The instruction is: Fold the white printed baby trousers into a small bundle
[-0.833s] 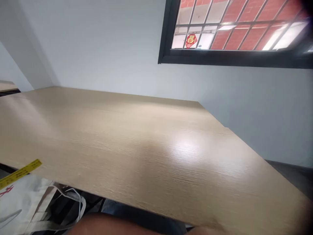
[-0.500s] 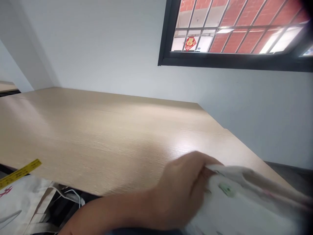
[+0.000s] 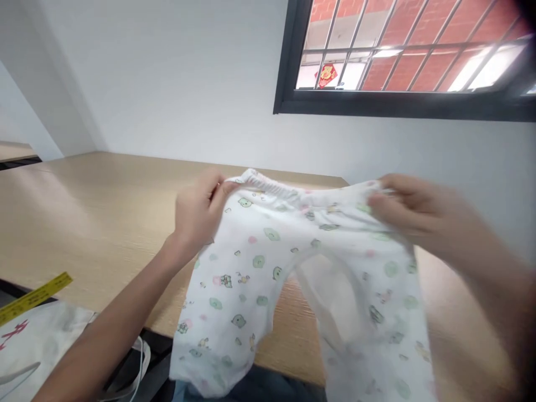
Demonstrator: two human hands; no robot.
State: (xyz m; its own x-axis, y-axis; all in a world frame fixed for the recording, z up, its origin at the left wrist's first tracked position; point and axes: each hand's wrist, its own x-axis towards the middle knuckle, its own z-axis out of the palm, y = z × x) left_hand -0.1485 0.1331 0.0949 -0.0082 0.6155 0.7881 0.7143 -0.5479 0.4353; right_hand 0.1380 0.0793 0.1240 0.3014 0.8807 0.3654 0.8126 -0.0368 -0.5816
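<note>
nearest, dark blue cloth (image 3: 288,386), perhaps the person's own clothing, shows below the front edge of the table (image 3: 104,240). above it, small white printed trousers (image 3: 238,262) are suspended in front of the body, legs downward. the left hand (image 3: 195,209) pinches one end of the gathered waistband (image 3: 272,188) between thumb and fingers; the right hand (image 3: 414,209), blurred, pinches the other end. gripping at opposite ends probably draws the band out and lets the cloth's weight straighten the legs, so that the curved opening between them shows. at lower left, a pale bag (image 3: 54,329) with red lettering sits beneath the table edge, perhaps placed low to be out of the arms' way; a yellow strip (image 3: 39,296) projects across that edge above it. beyond the table rise the pale wall (image 3: 167,72) and a barred window (image 3: 368,103), with a red diamond-shaped ornament (image 3: 326,74) visible through it.
</note>
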